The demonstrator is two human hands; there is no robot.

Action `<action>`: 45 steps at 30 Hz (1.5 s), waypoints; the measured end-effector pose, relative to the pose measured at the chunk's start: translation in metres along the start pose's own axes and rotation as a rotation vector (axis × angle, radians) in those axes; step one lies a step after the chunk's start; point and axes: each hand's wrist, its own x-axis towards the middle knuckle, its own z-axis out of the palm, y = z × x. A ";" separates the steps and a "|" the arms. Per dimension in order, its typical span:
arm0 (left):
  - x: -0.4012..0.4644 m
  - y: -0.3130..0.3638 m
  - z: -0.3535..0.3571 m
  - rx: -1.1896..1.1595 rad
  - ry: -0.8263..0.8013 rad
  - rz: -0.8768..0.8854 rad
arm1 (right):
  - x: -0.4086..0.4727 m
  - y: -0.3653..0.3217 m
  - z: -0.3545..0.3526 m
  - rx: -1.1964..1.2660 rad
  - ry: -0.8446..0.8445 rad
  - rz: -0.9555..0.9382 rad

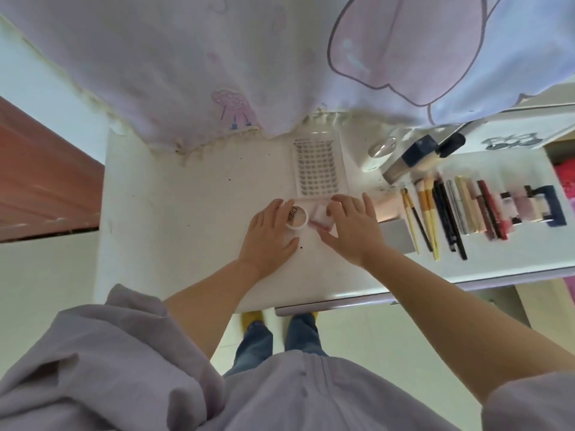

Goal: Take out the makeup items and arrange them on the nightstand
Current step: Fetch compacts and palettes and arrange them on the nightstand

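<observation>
Head view: two hands at work at mid-frame on a white nightstand (174,194), sorting makeup.

Left hand (269,234) grasps a small round jar (295,217); right hand (354,227) pinches a small clear, pink-tinted case (322,219) just beside it. A tray of false lashes (316,167) lies just above them. Brushes (424,213), pencils and lip products (494,213) line the right of the frame.

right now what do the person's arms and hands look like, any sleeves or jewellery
Both forearms are bare from about the elbow down. Loose, pale lilac sleeves of soft, creased fabric are pushed up on both arms. The left hand and right hand are bare: no gloves, and no rings, watch or bracelets visible from this side.
</observation>
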 end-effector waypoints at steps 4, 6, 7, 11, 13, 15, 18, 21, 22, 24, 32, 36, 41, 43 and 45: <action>-0.028 -0.016 0.009 0.134 0.021 -0.144 | 0.004 -0.004 -0.002 0.001 0.038 -0.004; -0.034 -0.017 0.011 0.160 -0.019 -0.166 | 0.004 -0.003 -0.004 -0.010 0.032 -0.009; -0.034 -0.017 0.011 0.167 -0.023 -0.167 | 0.001 -0.003 -0.004 -0.002 0.050 -0.014; -0.032 -0.017 0.014 0.184 0.014 -0.171 | -0.022 -0.008 -0.001 0.047 0.109 -0.122; -0.033 -0.018 0.015 0.182 0.028 -0.168 | -0.039 -0.014 0.009 0.031 0.090 -0.192; -0.032 -0.018 0.014 0.180 0.019 -0.167 | -0.049 -0.019 0.020 -0.001 0.057 -0.213; -0.031 -0.017 0.014 0.175 0.012 -0.167 | -0.053 -0.025 0.023 -0.048 -0.012 -0.179; -0.029 -0.018 0.013 0.159 0.016 -0.153 | -0.057 -0.026 0.014 -0.008 -0.011 -0.140; -0.028 -0.019 0.012 0.147 0.017 -0.150 | -0.059 -0.026 0.011 0.014 0.012 -0.100; -0.025 -0.019 0.003 0.104 0.021 -0.150 | -0.068 -0.025 0.004 0.052 0.070 0.005; 0.003 0.037 -0.035 0.091 0.128 0.363 | -0.160 -0.033 -0.001 0.225 0.270 0.761; -0.024 0.106 -0.020 0.132 0.019 0.757 | -0.241 -0.063 0.006 0.169 0.239 1.096; -0.112 0.184 0.024 0.248 -0.307 1.071 | -0.355 -0.126 0.031 0.211 0.148 1.503; -0.153 0.206 0.036 0.265 -0.361 1.184 | -0.393 -0.154 0.045 0.252 0.132 1.637; -0.193 0.224 0.049 0.280 -0.428 1.297 | -0.430 -0.183 0.054 0.284 0.154 1.748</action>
